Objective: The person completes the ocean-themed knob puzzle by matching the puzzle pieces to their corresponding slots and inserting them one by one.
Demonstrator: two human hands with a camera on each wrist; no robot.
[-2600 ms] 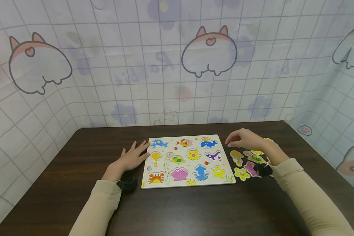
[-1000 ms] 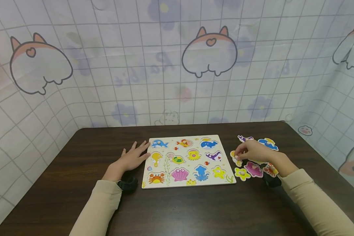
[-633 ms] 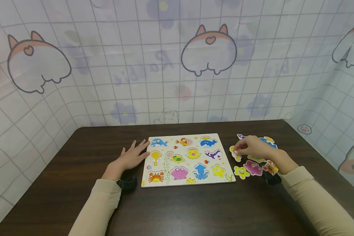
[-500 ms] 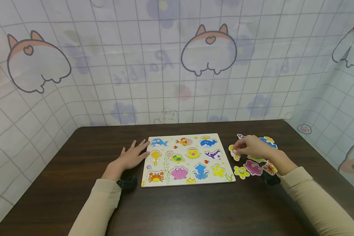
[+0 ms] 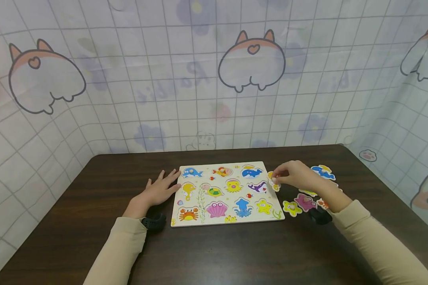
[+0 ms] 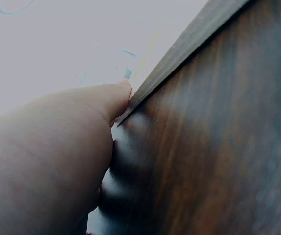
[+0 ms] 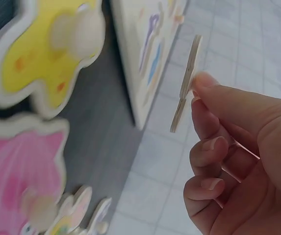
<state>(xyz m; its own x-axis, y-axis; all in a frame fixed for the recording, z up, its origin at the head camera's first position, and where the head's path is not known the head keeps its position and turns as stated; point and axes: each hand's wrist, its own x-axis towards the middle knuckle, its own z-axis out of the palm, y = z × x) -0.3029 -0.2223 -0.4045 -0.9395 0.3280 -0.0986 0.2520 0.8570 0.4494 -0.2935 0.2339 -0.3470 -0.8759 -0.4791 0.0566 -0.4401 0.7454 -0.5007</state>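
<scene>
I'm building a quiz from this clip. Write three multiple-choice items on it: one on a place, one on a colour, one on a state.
1. Where does the left hand rest?
A. on the loose pieces
B. at the puzzle board's left edge
C. off the table

2. What colour is the loose starfish piece?
A. yellow
B. blue
C. green

3. What is the right hand doing?
A. lying flat
B. pinching a yellow piece above the board's right edge
C. pressing the pink shell piece

Answers: B, its fingers touch that edge; A, yellow in both views; B, the piece is lifted.
</scene>
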